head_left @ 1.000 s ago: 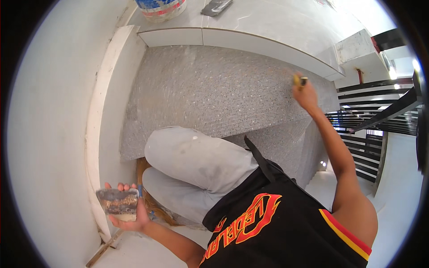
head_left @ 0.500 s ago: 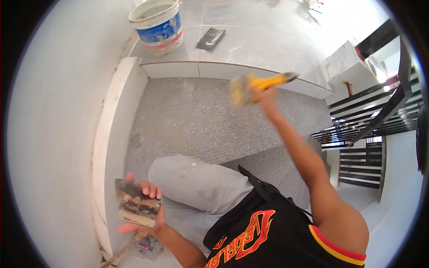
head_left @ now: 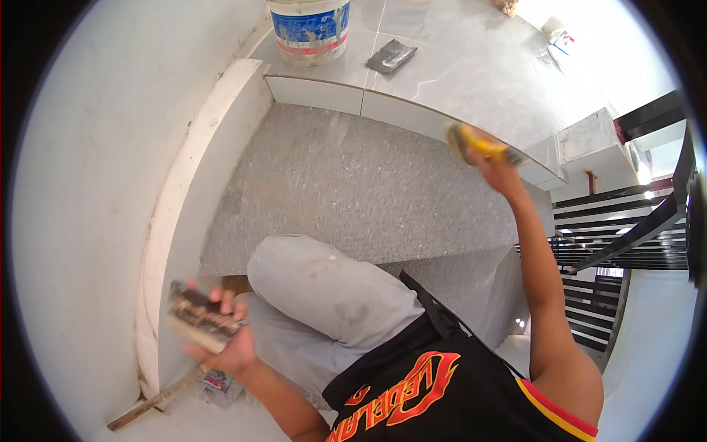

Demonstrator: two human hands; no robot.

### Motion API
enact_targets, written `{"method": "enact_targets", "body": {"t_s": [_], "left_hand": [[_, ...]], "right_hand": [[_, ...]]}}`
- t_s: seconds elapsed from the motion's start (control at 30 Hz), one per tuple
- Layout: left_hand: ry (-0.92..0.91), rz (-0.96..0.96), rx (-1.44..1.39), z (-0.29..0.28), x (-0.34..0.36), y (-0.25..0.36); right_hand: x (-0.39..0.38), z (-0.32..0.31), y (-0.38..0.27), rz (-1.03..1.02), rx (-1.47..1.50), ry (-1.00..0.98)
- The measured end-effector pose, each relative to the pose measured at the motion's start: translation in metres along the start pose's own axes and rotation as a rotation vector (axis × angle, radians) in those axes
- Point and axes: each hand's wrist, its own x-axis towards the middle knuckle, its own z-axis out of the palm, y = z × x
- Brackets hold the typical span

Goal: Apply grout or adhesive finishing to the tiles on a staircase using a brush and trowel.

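Gray step has right hand nearer its far edge, clamped on yellow tool lying roughly crosswise, left hand lower left, gripping smeared plate.

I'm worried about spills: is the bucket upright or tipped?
Upright: the bucket stands base-down on the tiles, its rim uppermost. Whether it is full or empty, I cannot tell.

Yellow tool – blurred, in right grip; dark-smeared plate – tilted, in left grip
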Motion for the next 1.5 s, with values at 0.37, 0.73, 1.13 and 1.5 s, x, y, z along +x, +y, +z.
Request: {"method": "enact_targets", "body": {"t_s": [0.37, 0.73, 1.13, 1.5], "left_hand": [[0.258, 0.077, 0.211, -0.045, -0.040, 0.056], [0.187, 0.195, 0.414, -0.041, -0.055, 0.056], [0.178, 0.268, 0.570, -0.033, -0.069, -0.005], [0.274, 0.069, 0.278, -0.018, -0.088, -0.028]], "right_hand": [[0.009, 0.170, 0.002, 0.114, -0.789, -0.341], [0.011, 0.140, -0.080, -0.048, -0.551, -0.412], [0.015, 0.238, -0.125, -0.113, -0.306, -0.660], [0.126, -0.026, 0.086, 0.585, 0.078, 0.103]]}}
